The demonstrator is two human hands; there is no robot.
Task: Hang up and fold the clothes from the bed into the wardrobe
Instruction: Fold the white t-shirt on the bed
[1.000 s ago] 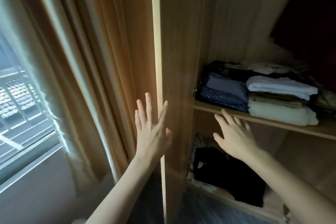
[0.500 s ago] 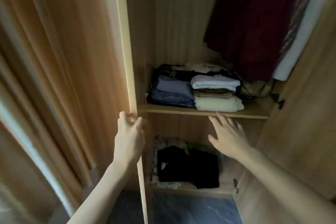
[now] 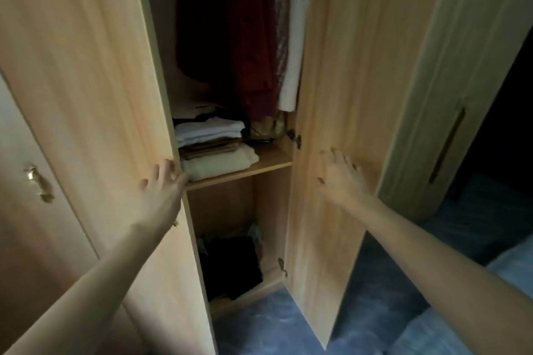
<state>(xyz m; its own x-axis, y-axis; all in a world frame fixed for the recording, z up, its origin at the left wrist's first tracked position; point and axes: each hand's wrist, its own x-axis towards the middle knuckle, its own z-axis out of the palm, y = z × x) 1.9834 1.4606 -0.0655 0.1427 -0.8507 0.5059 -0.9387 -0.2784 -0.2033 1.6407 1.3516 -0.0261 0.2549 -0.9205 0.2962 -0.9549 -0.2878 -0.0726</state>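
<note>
From the head view I have both doors of the wardrobe (image 3: 271, 164) swung partway, with a narrow opening between them. My left hand (image 3: 161, 190) lies on the free edge of the left door (image 3: 95, 95), fingers loosely curved toward that edge near the shelf; whether they hook round it I cannot tell. My right hand (image 3: 341, 179) is spread, fingers straight, flat against the inner face of the right door (image 3: 340, 66), or just off it; the blur makes contact hard to judge. Neither hand carries any garment.

Inside, the hanging clothes (image 3: 248, 37) fill the upper part: dark red pieces, a patterned one and a white one at the right. On the shelf (image 3: 268, 160) sits a folded stack (image 3: 213, 147), white on top, brown in the middle, cream at the bottom, with darker things behind it. Below, on the wardrobe floor, lies a dark pile (image 3: 230, 265), less neatly laid.

The clothes from the bed are not visible. At the lower right corner a pale blue patch (image 3: 513, 265) may be the bed's edge, but I cannot be sure, and nothing lies on what shows of it. The carpet (image 3: 271, 323) is blue and patterned.

As for progress, I judge that there are two fair readings: either the doors are being parted so putting away can start, or they are being drawn together after the last piece went in. The tidy shelf stack and full rail lean toward much of the work being done, but I cannot confirm it without seeing the bed.
</note>
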